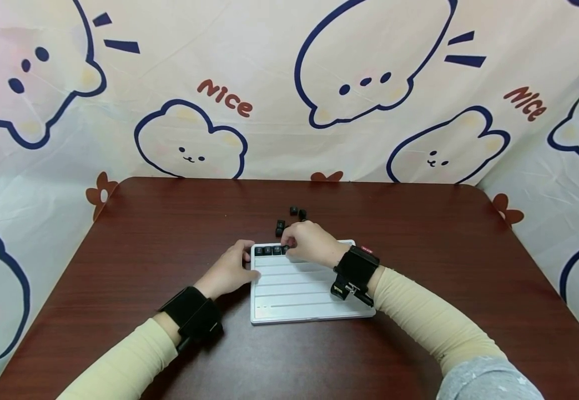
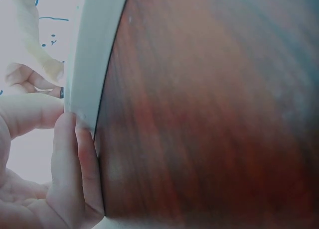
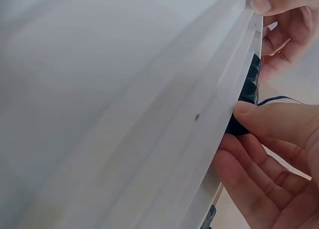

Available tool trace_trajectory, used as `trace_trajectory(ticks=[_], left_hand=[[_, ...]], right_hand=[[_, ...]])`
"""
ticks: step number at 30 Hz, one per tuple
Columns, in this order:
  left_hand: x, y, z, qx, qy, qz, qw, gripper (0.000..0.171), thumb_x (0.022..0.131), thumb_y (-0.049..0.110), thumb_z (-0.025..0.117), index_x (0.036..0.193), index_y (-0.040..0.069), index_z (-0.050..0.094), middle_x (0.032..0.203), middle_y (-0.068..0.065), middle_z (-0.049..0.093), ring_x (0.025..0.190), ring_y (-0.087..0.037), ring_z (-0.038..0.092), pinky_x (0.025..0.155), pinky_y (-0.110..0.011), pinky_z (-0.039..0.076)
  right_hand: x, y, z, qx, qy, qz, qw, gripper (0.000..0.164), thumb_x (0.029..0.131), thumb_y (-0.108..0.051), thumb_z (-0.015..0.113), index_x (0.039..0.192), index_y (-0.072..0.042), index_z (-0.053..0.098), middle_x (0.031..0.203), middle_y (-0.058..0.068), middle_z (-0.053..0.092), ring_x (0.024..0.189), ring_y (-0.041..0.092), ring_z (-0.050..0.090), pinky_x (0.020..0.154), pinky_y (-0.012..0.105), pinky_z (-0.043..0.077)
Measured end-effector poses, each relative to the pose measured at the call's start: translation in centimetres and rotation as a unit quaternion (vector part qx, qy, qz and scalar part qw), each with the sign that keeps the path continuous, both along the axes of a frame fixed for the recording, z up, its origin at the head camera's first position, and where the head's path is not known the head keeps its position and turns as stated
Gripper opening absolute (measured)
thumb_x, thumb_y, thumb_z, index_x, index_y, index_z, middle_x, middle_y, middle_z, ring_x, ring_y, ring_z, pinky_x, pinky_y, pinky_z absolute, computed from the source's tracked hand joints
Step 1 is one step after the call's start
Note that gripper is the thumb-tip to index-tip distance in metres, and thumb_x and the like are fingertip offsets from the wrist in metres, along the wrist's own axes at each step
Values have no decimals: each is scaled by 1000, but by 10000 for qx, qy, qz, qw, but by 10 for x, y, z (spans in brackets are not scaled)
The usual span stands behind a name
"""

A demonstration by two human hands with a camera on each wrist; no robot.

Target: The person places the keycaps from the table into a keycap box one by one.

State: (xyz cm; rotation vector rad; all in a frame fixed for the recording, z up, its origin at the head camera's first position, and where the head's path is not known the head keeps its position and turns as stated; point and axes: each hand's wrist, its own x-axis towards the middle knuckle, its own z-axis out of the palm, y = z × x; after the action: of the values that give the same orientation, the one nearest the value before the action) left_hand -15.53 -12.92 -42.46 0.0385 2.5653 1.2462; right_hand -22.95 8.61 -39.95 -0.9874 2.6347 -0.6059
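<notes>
A white ridged tray lies on the table, with several black keycaps side by side in its top row at the left. My left hand grips the tray's left edge, thumb on the upper face and fingers along the side. At the right end of that row, my right hand pinches a black keycap between thumb and fingers. In the right wrist view, this keycap is right beside the others in the row, partly covered by the thumb.
Loose black keycaps lie on the brown table just beyond the tray, partly behind the right hand. A printed cloth hangs behind the table's far edge and along its sides.
</notes>
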Motion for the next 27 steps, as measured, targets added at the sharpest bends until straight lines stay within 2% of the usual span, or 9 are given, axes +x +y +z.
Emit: trace_trajectory(ticks=[10,17,21,27], left_hand=[[0,0,0,8,-11,2,10000,70,89,5,78,149,-3,42,112,-14,54,95,-25,52,81,-37,45],[1,-1,2,38,6,18,10000,69,89,4,78,148,-3,43,111,-14,54,92,-25,52,79,-37,45],[1,1,0,73,-9,29,10000,68,89,4,78,147,-3,43,109,-14,53,91,-24,51,78,-36,44],[2,1,1,79,-29,31,10000,70,89,4,77,149,-3,42,109,-13,53,89,-24,51,77,-36,43]], right_hand=[[1,1,2,123,-39,-40,9999,19,89,-6,79,107,-7,75,95,1,66,86,16,59,78,31,51],[0,2,4,29,-86,-2,10000,24,89,-4,78,113,-5,76,97,3,66,86,16,58,78,30,51],[-3,7,8,-29,-19,134,9999,24,89,-1,77,113,-5,76,99,3,67,85,16,57,77,30,50],[-12,19,17,-175,67,213,9996,23,87,5,76,108,-4,77,101,5,71,90,17,63,79,30,53]])
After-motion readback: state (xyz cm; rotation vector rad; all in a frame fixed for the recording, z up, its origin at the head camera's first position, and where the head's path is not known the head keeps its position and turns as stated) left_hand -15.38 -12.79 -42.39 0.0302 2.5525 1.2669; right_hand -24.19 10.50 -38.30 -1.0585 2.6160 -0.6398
